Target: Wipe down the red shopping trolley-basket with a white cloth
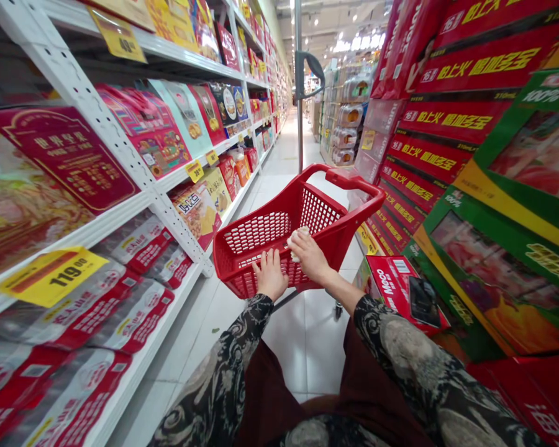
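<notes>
Patterned sleeves; left hand lies flat, fingers spread, on red basket rim; right hand clutches pale wad.

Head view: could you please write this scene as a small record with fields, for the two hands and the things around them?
place: shop aisle with a tiled floor
left hand: fingers spread flat over the near rim of the red basket
right hand: inside the basket, closed on a pale cloth
basket handle: tall pole at its far end
left side: shelves of boxed goods, yellow price tag reading 119.00
right side: stacked red and green cartons
</notes>
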`<move>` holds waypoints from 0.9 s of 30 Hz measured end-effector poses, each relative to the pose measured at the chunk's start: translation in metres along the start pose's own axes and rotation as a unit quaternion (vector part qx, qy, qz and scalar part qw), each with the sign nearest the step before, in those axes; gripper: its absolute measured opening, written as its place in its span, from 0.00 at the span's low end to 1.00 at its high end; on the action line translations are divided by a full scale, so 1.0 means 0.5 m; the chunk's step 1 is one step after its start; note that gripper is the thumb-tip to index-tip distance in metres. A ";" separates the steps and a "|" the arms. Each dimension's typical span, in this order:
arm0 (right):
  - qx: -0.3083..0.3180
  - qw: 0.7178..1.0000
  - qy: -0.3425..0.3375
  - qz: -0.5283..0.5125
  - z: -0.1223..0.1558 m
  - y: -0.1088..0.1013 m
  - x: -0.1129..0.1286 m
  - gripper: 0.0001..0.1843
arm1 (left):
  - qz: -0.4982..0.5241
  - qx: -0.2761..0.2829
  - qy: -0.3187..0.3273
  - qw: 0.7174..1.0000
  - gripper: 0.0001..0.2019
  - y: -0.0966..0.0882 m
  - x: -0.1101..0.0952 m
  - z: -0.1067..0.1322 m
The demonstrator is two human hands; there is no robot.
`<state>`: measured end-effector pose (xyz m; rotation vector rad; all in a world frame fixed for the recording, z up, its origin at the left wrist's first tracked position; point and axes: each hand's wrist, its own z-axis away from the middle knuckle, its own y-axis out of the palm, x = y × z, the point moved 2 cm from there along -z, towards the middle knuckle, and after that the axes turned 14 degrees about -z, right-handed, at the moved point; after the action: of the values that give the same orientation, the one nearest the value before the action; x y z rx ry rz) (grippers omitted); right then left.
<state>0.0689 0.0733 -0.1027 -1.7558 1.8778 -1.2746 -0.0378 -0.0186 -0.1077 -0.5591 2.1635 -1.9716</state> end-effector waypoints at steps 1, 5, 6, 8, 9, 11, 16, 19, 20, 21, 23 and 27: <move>0.002 1.000 -0.007 0.000 0.002 0.004 0.001 0.24 | 0.001 0.002 0.003 1.000 0.36 0.000 -0.001 0.002; -0.074 0.995 0.058 0.040 0.007 -0.050 -0.041 0.26 | 0.013 -0.002 0.018 1.000 0.36 0.001 -0.005 0.010; -0.099 0.990 0.085 0.054 0.009 -0.070 -0.056 0.26 | 0.016 -0.002 0.020 1.000 0.36 0.002 -0.006 0.011; -0.124 0.983 0.113 0.071 0.010 -0.096 -0.076 0.26 | 0.020 -0.002 0.020 1.000 0.36 0.004 -0.010 0.013; -0.119 0.984 0.109 0.073 0.010 -0.098 -0.078 0.26 | 0.022 -0.004 0.019 1.000 0.36 0.005 -0.013 0.013; -0.089 0.991 0.077 0.065 0.011 -0.077 -0.064 0.25 | 0.024 -0.006 0.018 1.000 0.36 0.005 -0.018 0.014; -0.003 0.999 -0.031 0.017 0.013 0.023 0.002 0.24 | 0.025 0.005 0.060 0.998 0.35 -0.001 -0.013 0.023; -0.022 0.999 -0.014 0.018 0.013 0.028 -0.003 0.27 | 0.013 0.003 0.051 0.999 0.33 -0.005 0.020 0.035; -0.042 0.999 0.010 0.027 0.013 0.019 -0.013 0.28 | 0.005 0.007 0.032 0.999 0.33 -0.005 0.034 0.040; -0.062 0.997 0.037 0.036 0.013 0.010 -0.025 0.29 | -0.002 0.015 0.015 1.000 0.33 -0.002 0.047 0.046; -0.079 0.993 0.071 0.048 0.013 -0.002 -0.043 0.30 | -0.010 0.033 -0.004 0.999 0.34 0.006 0.064 0.056; -0.036 0.999 0.024 0.027 0.011 0.035 -0.026 0.30 | -0.004 0.020 0.003 1.000 0.38 0.023 0.062 0.065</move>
<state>0.0638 0.0808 -0.1234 -1.7106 2.0073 -1.2538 -0.0563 -0.0594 -0.1190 -0.5573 2.1232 -2.0198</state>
